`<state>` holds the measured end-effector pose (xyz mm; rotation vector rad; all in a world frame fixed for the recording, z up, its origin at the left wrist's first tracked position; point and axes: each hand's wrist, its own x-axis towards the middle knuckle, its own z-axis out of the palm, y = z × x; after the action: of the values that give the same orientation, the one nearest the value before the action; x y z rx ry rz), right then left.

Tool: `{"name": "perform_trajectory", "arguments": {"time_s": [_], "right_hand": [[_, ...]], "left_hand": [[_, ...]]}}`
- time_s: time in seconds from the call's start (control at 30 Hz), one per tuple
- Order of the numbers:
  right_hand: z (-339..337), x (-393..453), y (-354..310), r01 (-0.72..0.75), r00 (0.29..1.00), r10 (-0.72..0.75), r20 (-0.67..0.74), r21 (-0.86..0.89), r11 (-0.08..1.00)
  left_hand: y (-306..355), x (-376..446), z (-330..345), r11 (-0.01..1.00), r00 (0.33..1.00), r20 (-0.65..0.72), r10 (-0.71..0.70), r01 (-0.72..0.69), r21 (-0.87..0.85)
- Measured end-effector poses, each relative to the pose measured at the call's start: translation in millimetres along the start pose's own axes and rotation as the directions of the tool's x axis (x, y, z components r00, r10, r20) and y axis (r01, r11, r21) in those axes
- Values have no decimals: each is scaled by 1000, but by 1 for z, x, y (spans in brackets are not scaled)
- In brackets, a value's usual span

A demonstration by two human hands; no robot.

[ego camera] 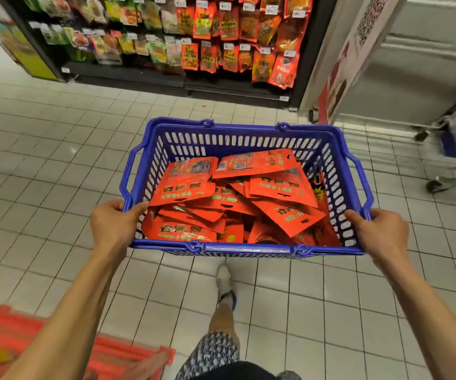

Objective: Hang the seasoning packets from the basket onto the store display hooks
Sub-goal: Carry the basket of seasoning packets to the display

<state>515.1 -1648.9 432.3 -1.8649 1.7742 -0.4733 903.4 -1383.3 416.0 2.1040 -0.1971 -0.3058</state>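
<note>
Both hands — left hand (113,224), right hand (377,231) — grip the rim of the blue basket (244,130), fingers curled over it, red seasoning packets (235,200) heaped inside. Keep it level, carry it up to the display hooks (221,31) — set down within reach.

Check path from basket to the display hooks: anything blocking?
Nothing visible. The basket, held by the left hand and right hand, is full of packets. Only bare floor tiles lie between it and the display ahead. A cart stands off to the right, outside that line.
</note>
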Motion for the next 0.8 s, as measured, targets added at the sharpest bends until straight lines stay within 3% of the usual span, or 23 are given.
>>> {"name": "perform_trajectory", "arguments": {"time_s": [0.33, 0.8], "right_hand": [[67, 223, -145, -41, 998, 41, -47, -19, 999], [194, 571, -285, -7, 1000, 6, -11, -111, 994]], "left_hand": [[103, 240, 136, 1000, 997, 72, -8, 9, -14], [237, 530, 339, 996, 998, 62, 21, -25, 80]]}}
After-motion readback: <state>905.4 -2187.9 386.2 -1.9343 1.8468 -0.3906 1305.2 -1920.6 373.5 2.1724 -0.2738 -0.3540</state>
